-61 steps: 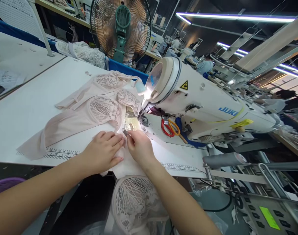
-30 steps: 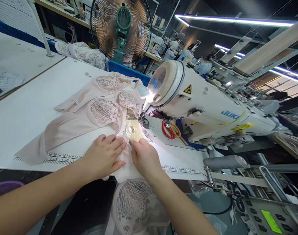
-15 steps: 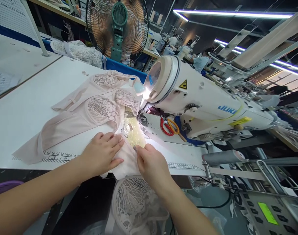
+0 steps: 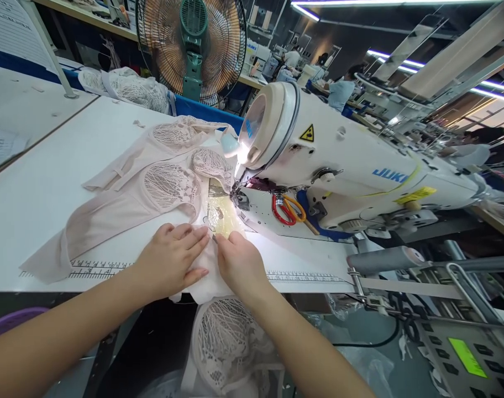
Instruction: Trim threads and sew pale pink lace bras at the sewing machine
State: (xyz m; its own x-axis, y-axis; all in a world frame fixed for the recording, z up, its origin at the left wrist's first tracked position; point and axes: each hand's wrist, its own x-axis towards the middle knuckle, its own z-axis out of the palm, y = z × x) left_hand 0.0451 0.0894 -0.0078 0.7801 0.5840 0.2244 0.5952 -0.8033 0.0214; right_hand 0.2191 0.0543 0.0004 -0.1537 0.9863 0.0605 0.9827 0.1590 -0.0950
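Observation:
My left hand (image 4: 169, 262) lies flat with its fingers stretched over a pale pink fabric band of a bra, pressing it to the table. Just to its right, my right hand (image 4: 239, 265) is closed on a small tool (image 4: 215, 239); only its dark metal tip shows, at the fabric beside the yellow plate (image 4: 222, 221). The lace-cupped bra (image 4: 169, 185) spreads over the table to the left, and one cup edge runs up to the needle area of the sewing machine (image 4: 326, 143). Another lace cup (image 4: 222, 342) hangs below the table edge under my hands.
Red-handled and orange-handled scissors (image 4: 283, 210) lie under the machine arm. A fan (image 4: 192, 50) stands behind the table, near a pile of white lace (image 4: 140, 88). Printed rulers (image 4: 98, 269) run along the front edge. A grey roller (image 4: 384, 258) is at the right.
My right hand has shifted left and slightly up, bringing the tool tip closer to my left fingertips. My left hand stays in place on the fabric. The view has turned slightly.

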